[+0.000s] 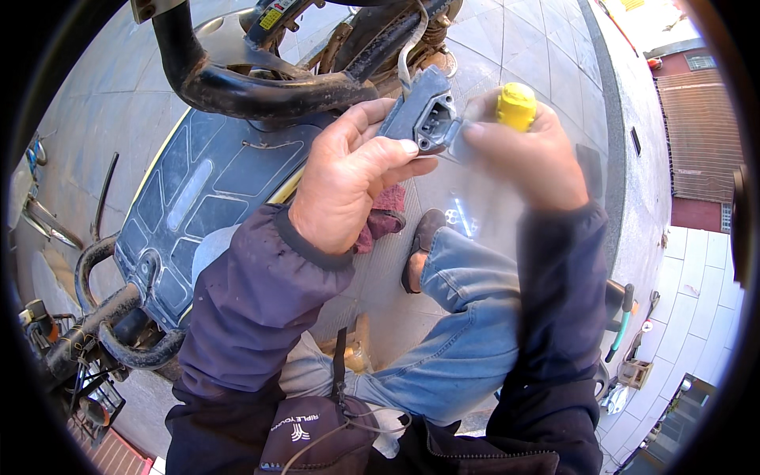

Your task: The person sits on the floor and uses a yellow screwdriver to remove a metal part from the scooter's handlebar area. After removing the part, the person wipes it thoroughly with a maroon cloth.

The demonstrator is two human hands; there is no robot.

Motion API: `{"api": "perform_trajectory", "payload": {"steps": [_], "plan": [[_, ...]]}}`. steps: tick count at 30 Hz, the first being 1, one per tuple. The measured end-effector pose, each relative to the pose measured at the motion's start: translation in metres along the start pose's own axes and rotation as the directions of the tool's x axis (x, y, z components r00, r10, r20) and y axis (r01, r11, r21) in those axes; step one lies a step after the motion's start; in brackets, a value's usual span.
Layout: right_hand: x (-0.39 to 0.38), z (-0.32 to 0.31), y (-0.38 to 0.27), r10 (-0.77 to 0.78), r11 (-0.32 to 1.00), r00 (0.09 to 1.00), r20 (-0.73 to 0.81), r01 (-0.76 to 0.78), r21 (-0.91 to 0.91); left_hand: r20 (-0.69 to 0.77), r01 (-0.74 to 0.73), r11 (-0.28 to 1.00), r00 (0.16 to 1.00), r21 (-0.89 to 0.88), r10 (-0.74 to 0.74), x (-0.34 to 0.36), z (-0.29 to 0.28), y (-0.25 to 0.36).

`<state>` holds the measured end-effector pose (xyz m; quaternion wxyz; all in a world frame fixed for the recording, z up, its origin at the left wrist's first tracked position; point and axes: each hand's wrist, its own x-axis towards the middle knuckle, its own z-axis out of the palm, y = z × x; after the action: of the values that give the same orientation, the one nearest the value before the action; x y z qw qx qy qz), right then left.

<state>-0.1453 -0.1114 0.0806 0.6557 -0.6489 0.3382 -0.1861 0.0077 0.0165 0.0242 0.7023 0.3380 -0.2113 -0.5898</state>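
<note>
Dark pouch (pixel 305 443) worn in front. Grey socket (pixel 413 115) clamped in left grip (pixel 352 158); yellow handle (pixel 517 108) clamped in blurred right grip (pixel 529 154).

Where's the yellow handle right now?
In the head view, above and right of centre: the yellow handle is in the right hand, just right of the grey socket held by the left hand.

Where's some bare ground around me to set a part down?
Bare paving shows ahead of your right hand and the yellow handle, bordered by the grey concrete strip on the right. Another patch lies above the thin black tube, left of the dark panel. It's crowded below your left hand, with the red cloth and a shoe close together.
</note>
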Motion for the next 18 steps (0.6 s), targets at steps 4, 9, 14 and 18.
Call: {"api": "perform_trajectory", "payload": {"steps": [4,9,14,18], "plan": [[-0.0005,-0.0004,-0.0014,0.01,1.0,1.0,-0.003,-0.01,0.026,0.009,0.009,0.999,1.0,-0.048,-0.008,-0.001,-0.0008,-0.0009],[-0.0002,-0.0008,-0.0027,0.015,0.997,1.0,0.004,-0.015,0.074,0.05,0.008,0.995,0.999,-0.095,-0.003,0.0005,-0.0025,-0.0025],[0.0005,0.0005,-0.001,0.011,0.995,1.0,-0.001,-0.011,0.095,0.053,0.009,0.995,0.999,-0.095,-0.004,0.0006,-0.0024,-0.0021],[0.0,-0.0001,-0.0021,0.018,0.998,1.0,0.006,-0.019,0.061,0.023,0.012,0.998,1.0,-0.063,-0.01,0.0009,0.0003,-0.002]]}}
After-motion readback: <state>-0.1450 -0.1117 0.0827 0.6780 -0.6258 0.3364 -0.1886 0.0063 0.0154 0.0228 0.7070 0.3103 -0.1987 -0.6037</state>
